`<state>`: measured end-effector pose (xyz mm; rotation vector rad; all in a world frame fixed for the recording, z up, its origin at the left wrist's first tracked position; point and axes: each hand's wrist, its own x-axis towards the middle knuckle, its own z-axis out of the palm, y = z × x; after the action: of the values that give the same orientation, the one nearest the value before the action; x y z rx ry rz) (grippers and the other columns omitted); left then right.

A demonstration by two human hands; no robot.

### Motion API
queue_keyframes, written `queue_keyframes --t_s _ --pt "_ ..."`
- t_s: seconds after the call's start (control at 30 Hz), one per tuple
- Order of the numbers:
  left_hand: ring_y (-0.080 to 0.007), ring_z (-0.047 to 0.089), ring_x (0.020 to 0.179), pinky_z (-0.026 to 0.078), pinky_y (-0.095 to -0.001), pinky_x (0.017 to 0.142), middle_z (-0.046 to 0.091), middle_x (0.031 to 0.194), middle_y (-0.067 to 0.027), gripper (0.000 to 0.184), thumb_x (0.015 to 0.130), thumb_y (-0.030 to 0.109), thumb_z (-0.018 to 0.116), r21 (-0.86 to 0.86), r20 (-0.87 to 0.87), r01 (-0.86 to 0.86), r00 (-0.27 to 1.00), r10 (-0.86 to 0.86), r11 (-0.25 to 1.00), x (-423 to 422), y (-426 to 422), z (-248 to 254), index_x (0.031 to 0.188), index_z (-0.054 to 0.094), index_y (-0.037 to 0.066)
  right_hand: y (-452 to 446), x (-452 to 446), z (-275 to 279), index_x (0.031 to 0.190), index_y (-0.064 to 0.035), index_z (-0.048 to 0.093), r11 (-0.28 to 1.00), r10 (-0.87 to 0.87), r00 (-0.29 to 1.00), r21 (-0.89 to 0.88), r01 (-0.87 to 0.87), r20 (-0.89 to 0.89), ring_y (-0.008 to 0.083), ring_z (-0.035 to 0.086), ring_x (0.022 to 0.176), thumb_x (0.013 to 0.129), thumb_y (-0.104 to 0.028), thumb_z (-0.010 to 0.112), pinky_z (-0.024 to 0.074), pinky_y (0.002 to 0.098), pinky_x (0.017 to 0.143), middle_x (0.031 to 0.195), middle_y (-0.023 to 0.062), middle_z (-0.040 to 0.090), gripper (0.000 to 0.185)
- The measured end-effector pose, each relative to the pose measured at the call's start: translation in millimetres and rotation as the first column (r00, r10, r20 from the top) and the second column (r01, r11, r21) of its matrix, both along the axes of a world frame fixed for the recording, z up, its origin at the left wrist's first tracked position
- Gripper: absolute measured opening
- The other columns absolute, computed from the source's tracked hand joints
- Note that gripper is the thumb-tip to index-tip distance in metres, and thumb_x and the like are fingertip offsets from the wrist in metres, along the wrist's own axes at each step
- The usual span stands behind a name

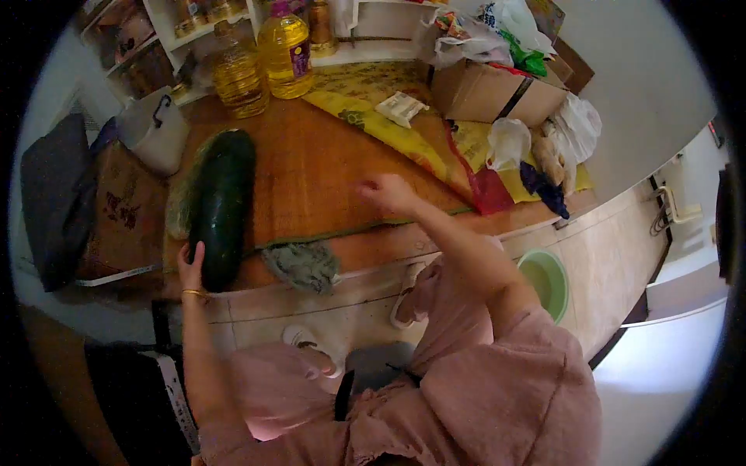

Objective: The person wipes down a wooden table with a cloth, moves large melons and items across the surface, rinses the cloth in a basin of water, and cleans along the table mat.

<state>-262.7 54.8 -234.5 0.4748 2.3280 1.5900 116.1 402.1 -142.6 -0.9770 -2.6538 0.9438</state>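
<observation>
Dark green gourd (pixel 223 206) lay on the left part of the worktop (pixel 334 171), at its near edge. From my left grip (pixel 189 272) it ran far and slightly right: I had contact only at the near end, on its left side, with most of the body beyond my fingertips. Long axis pointed away from me, far end leaning a little right, near end toward my lap. It was on its side, not upright.

Left was clearly the nearer hand. Thumb and fingers spread, thumb against the skin, no closed hold around the body. Part of the fingers was out of view.

Right grip (pixel 390 194) was well apart, right of the gourd, in front of the worktop's middle. Fingers looked loosely curled, but blur hid the tips; couldn't tell if they were pressed together. Saw nothing held there.

Further out: a pale streaky thing (pixel 182 206) lay along the gourd's left side; couldn't identify it. Grey-green cloth (pixel 301 266) sat to the right of the near end, at the worktop edge. Cardboard box (pixel 124 213) stood left of both. Two oil bottles (pixel 286 58) were upright past the far end, yellow sheet (pixel 373 128) off to the right.
</observation>
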Motion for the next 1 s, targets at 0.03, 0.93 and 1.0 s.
queue_keyframes --t_s 0.03,0.93,1.0 --pt "-0.0252 0.048 0.109 0.037 -0.0344 0.094 0.050 0.122 -0.0144 0.083 0.072 0.051 0.069 -0.076 0.003 0.049 0.999 -0.049 0.996 -2 -2 7 0.128 0.037 -0.001 25 0 -3 0.102 -0.0068 0.060 0.998 -0.057 0.998 0.013 0.057 -0.003 0.0330 0.059 0.092 0.082 -0.042 0.053 0.0470 0.0413 0.078 0.097 0.0152 0.063 0.041" --pt "-0.0285 0.029 0.127 0.027 -0.0387 0.103 0.030 0.139 -0.0143 0.082 0.081 0.038 0.062 -0.256 0.112 0.305 0.952 -0.285 0.917 29 9 87 0.141 0.017 0.005 253 -4 -55 0.080 -0.0036 0.057 0.618 -0.719 0.405 -0.786 0.000 -0.565 0.0309 0.054 0.099 0.087 -0.027 0.050 0.0467 0.0384 0.081 0.095 0.0125 0.057 0.026" --pt "-0.0292 0.030 0.127 0.029 -0.0393 0.101 0.030 0.139 -0.0148 0.084 0.081 0.040 0.062 -0.200 0.111 0.206 0.976 -0.187 0.958 37 8 90 0.141 0.015 0.005 223 9 -6 0.082 -0.0033 0.054 0.416 -0.792 0.346 -0.859 -0.297 -0.503 0.0341 0.056 0.102 0.085 -0.024 0.051 0.0512 0.0387 0.076 0.103 0.0143 0.054 0.021"
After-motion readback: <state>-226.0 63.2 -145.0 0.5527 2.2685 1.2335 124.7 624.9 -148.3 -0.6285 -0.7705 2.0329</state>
